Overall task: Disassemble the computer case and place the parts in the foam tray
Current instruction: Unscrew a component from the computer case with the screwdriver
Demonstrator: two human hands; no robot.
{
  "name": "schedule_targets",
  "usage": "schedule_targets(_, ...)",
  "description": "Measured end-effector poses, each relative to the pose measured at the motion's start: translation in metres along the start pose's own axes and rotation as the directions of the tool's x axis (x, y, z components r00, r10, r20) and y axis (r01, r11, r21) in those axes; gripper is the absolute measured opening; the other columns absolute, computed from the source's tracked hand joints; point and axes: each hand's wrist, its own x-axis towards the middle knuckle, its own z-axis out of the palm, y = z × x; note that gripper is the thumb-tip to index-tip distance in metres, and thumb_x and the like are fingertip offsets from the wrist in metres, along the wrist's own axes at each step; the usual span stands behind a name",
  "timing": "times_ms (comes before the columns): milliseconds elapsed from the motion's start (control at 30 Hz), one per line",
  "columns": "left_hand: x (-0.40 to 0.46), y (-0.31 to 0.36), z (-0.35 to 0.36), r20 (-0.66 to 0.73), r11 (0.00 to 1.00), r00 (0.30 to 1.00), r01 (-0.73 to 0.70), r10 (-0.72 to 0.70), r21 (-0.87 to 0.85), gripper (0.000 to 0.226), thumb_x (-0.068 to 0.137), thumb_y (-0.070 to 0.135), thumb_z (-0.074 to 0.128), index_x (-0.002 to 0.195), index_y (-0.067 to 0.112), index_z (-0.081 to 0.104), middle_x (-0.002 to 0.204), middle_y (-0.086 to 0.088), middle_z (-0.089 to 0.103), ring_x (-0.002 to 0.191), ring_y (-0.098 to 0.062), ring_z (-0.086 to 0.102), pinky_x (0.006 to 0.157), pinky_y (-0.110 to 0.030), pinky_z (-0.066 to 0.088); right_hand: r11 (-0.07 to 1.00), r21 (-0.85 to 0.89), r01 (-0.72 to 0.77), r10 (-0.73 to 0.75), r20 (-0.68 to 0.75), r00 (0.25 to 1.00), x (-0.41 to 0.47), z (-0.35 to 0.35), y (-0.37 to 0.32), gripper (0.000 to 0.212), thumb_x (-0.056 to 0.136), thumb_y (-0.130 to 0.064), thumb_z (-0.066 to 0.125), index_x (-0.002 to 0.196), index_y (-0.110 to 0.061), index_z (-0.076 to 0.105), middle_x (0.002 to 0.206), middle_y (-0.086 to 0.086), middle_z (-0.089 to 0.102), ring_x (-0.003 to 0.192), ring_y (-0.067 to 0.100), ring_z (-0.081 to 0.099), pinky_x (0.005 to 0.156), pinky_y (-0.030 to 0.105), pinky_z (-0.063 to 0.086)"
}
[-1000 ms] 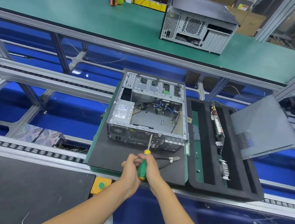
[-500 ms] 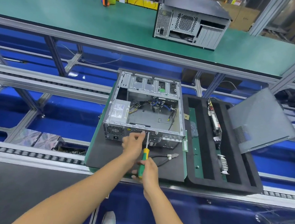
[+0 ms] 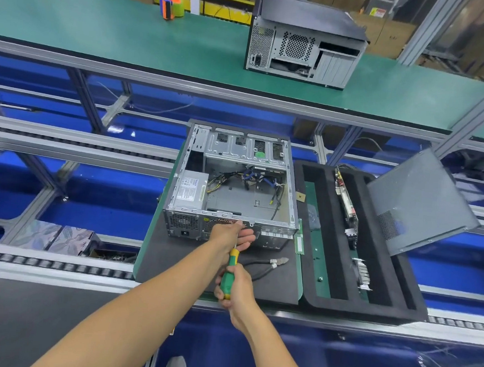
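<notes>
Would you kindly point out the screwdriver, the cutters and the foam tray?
screwdriver (image 3: 229,275), head view, green handle.
cutters (image 3: 279,261), head view, metal jaws end.
foam tray (image 3: 329,216), head view, black foam divider.

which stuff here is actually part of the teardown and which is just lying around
In the job:
open computer case
screwdriver, gripped by the right hand
left hand, at the case's rear panel
foam tray with boards in its slots
side panel, leaning on the tray

Lying about:
second case on the far bench
tape roll
cutters on the mat
</notes>
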Motion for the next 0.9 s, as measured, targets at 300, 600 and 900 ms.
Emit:
schedule_targets(300, 0.005, -0.01, 0.008, -0.044, 0.996, 0.997, -0.064, 0.061, -0.065, 0.025, 0.109, 0.015, 0.049, 0.091, 0.002, 0.06, 0.084, -0.009, 0.072, 0.051, -0.005, 0.069, 0.038, -0.012, 0.04, 0.867, 0.476, -0.148, 0.045, 0.222, 0.974, 0.0, -0.021, 0.019, 0.031, 0.095, -0.033, 0.05, 0.084, -0.009, 0.066, 0.067, 0.005, 0.053, 0.037, 0.009, 0.032, 0.03, 0.019, 0.026)
schedule_targets(600, 0.01, -0.015, 0.006, -0.03, 0.993, 0.993, -0.114, 0.115, 0.04, 0.026, 0.111, 0.022, 0.042, 0.098, 0.006, 0.058, 0.084, -0.007, 0.072, 0.05, -0.006, 0.064, 0.04, -0.015, 0.043, 0.97, -0.105, 0.218, -0.238, -0.255, 0.937, 0.006, -0.006, 0.018, 0.019, 0.097, -0.011, 0.058, 0.08, -0.012, 0.047, 0.069, 0.008, 0.067, 0.05, 0.015, 0.056, 0.046, 0.026, 0.043)
schedule_targets(900, 0.015, -0.012, 0.006, -0.023, 0.998, 0.998, -0.062, 0.062, -0.009, 0.026, 0.11, 0.011, 0.042, 0.087, 0.006, 0.054, 0.081, -0.007, 0.061, 0.055, -0.01, 0.038, 0.034, -0.014, 0.025, 0.943, 0.324, -0.072, 0.044, 0.095, 0.995, 0.007, -0.023, 0.027, 0.04, 0.1, -0.036, 0.042, 0.085, -0.005, 0.063, 0.065, 0.01, 0.056, 0.042, 0.016, 0.039, 0.043, 0.025, 0.035)
